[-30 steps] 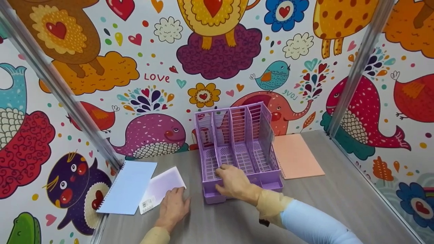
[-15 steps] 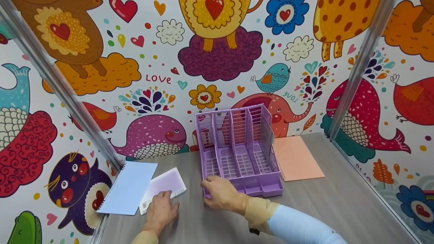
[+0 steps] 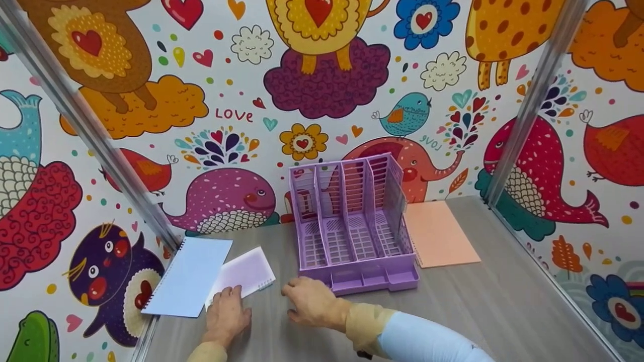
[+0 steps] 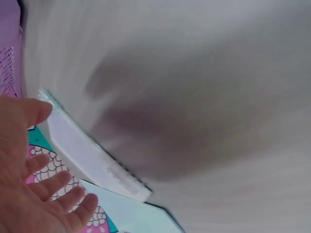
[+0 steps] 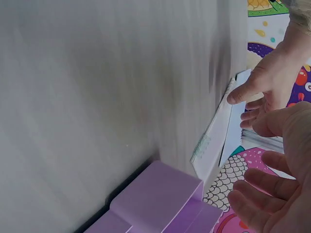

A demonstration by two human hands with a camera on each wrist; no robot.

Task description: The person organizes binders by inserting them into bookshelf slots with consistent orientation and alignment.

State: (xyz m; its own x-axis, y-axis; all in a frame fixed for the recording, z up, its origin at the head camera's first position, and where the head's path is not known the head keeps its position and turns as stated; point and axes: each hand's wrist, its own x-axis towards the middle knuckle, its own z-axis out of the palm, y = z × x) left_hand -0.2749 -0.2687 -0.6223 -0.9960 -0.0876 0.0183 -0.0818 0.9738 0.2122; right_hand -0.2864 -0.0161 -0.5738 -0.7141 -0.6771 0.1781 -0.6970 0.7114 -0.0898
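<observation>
One printed label (image 4: 121, 178), faint in the left wrist view, covered by the left hand (image 3: 226, 315) in the head view. Orange notebook (image 3: 443, 234) in the head view only. Left hand over the near end of the lilac pad (image 3: 246, 274), fingers loosely spread, gripping nothing; contact impossible to tell. Right hand (image 3: 313, 304) near the rack's (image 3: 362, 266) front left corner, fingers apart, likewise holding nothing. Pad white-bordered, spiral-bound, on the table (image 3: 453, 306) between blue notebook (image 3: 191, 276) and rack.

Along the table (image 3: 523, 301), left to right — first notebook (image 3: 188, 279), second notebook (image 3: 246, 273), organiser (image 3: 370, 265), third notebook (image 3: 443, 234) — wall (image 3: 322, 108) behind.
</observation>
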